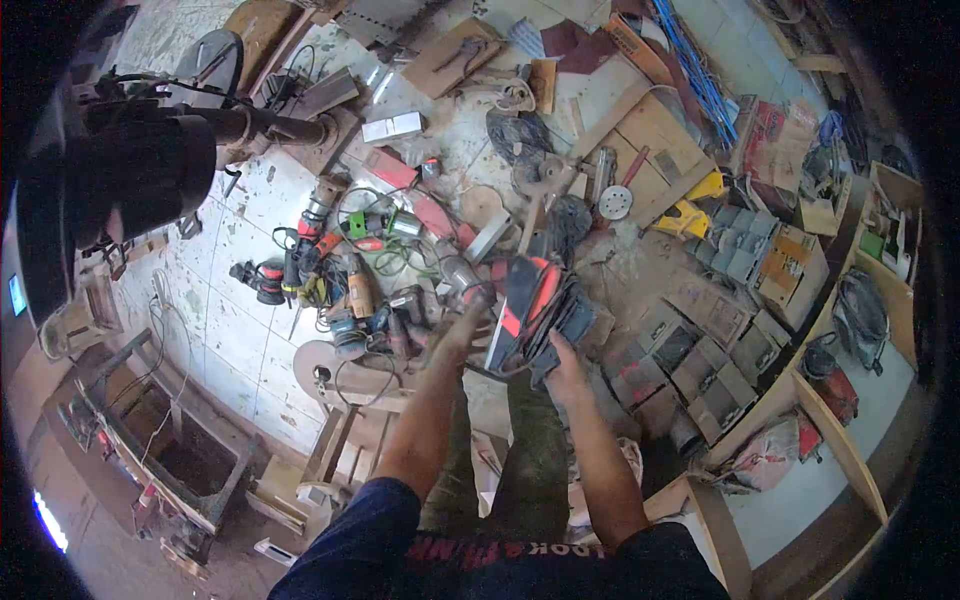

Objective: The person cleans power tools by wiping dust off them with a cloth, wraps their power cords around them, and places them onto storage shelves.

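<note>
A red and black power tool [532,290], with a dark cord bundled along its side, is in front of my legs. It looks like a belt sander or planer, but I cannot tell which. My right hand [567,368] grips its near right side, thumb along the edge. My left hand [474,303] is at its left, beside a grey tool body [455,270]; motion smears the fingers, so their hold is unclear. Left of there lie a green power tool [385,223], an orange-brown tool [359,287] and several other tools with tangled cords.
Several grey boxes [700,350] stand at right, near a yellow tool [688,215]. A round perforated pad [615,202] lies beyond the held tool. A wooden frame [180,430] is at lower left, and a dark machine on a post [255,128] rises at upper left. Wooden partitions [840,425] line the right.
</note>
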`<state>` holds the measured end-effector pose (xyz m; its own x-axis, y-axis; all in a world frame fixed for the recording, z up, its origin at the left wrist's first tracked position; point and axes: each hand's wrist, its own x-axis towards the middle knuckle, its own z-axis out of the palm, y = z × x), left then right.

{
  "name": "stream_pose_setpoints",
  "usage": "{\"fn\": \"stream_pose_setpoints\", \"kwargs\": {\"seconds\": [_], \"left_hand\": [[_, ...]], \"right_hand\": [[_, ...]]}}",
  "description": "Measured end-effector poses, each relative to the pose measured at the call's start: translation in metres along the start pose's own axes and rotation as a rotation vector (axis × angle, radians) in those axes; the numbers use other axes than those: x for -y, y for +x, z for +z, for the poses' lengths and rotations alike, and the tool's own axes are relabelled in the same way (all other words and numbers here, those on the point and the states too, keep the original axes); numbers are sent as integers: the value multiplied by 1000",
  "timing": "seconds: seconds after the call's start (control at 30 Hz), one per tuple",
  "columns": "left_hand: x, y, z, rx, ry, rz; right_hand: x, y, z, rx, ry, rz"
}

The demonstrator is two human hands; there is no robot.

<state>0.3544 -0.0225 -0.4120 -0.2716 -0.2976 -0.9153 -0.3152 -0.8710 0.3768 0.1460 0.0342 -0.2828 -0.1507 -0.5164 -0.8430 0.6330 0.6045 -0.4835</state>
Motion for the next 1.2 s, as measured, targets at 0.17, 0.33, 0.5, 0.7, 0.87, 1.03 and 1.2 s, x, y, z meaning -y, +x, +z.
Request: {"fn": "stream_pose_setpoints", "kwargs": {"seconds": [0.17, 0.33, 0.5, 0.7, 0.87, 1.03, 1.2], "left_hand": [[-4, -19, 59, 148, -631, -36], [9, -28, 43, 220, -397, -327], [-25, -69, 37, 75, 82, 125], [-72, -115, 51, -72, 404, 327], [-86, -145, 41, -188, 507, 513], [-99, -159, 39, -206, 458, 422], [-101, -148, 52, -114, 434, 426]], "right_hand": [[23, 0, 15, -31, 460, 237], [32, 20, 18, -82, 642, 130], [24, 50, 26, -295, 776, 35], [31, 48, 30, -255, 893, 89], [14, 42, 43, -259, 820, -14], [-12, 63, 53, -470, 423, 7], [32, 29, 70, -477, -80, 149]]}}
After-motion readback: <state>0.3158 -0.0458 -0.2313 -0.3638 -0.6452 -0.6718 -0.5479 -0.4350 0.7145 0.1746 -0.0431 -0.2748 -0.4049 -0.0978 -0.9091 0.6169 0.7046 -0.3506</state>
